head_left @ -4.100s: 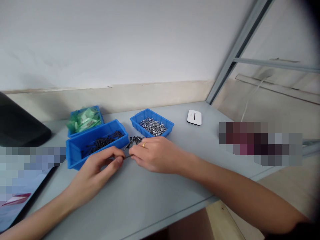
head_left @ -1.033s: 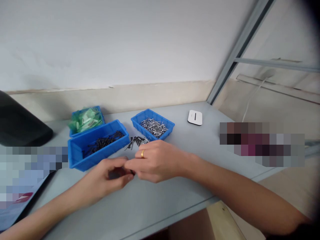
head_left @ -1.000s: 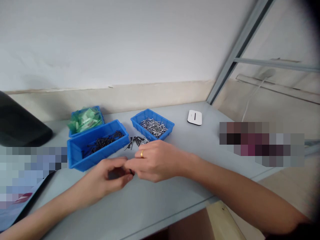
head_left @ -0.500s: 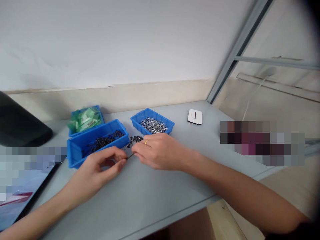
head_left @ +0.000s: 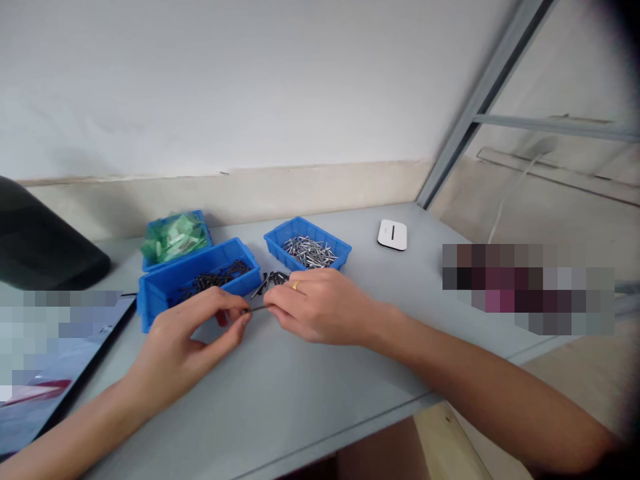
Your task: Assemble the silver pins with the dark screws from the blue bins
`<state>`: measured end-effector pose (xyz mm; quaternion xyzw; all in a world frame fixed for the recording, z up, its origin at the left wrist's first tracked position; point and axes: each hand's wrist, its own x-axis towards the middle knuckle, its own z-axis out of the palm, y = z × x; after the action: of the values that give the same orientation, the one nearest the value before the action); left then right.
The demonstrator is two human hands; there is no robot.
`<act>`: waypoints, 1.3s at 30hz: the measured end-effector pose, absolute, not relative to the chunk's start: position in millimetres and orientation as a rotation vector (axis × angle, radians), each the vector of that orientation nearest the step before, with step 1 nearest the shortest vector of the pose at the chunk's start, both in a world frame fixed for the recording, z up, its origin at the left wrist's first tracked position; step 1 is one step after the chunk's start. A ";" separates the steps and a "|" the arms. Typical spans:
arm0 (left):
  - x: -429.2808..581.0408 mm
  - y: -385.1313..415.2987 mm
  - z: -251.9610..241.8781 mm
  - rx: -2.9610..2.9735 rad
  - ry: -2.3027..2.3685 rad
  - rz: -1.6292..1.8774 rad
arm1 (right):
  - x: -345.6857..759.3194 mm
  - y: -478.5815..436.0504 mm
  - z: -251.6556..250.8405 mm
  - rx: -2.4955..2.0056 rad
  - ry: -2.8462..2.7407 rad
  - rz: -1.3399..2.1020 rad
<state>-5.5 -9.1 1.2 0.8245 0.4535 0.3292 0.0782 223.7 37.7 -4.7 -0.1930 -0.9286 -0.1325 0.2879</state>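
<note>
My left hand [head_left: 193,337] and my right hand [head_left: 320,305] meet over the grey table [head_left: 300,400], both pinched on the two ends of one thin dark nail [head_left: 256,309]. A gold ring sits on a finger of my right hand. Just behind the hands lies a small loose pile of dark nails [head_left: 273,279]. Behind my left hand stands a long blue bin of dark nails [head_left: 197,283].
A smaller blue bin of silvery nails [head_left: 307,248] stands behind the right hand. Another blue bin with green packets [head_left: 173,238] is at the back left. A white device [head_left: 393,235] lies further right. A dark object [head_left: 45,250] sits at far left.
One second ago both hands were closed together nearer to me. They have since moved a little toward the bins and drawn apart, and the dark nail shows between their fingertips.
</note>
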 end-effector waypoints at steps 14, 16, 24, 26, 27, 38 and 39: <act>-27.0 8.7 16.6 2.917 1.714 0.869 | 222.0 38.2 -3.1 -0.570 -2.567 -0.224; -37.1 17.1 17.5 2.958 1.958 0.660 | 220.9 37.3 -4.7 -0.555 -2.656 -0.268; -36.5 16.5 12.7 3.289 1.594 0.701 | 216.3 27.7 -14.4 -0.781 -2.911 -0.368; -28.4 10.7 7.4 3.357 1.238 0.655 | 215.7 26.2 -13.0 -0.790 -2.946 -0.330; -24.7 8.7 3.2 3.349 1.138 0.623 | 215.7 25.9 -11.8 -0.790 -2.955 -0.312; -12.9 9.6 -36.6 3.061 1.191 0.513 | 219.2 30.0 -11.0 -0.705 -2.908 -0.195; -13.0 9.6 -37.3 3.058 1.190 0.504 | 219.3 30.3 -11.4 -0.699 -2.909 -0.186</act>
<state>-13.0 9.6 -37.3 0.9174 0.3571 0.1513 -0.0889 219.3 30.3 -11.4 -0.2326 -0.9679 -0.0618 0.0720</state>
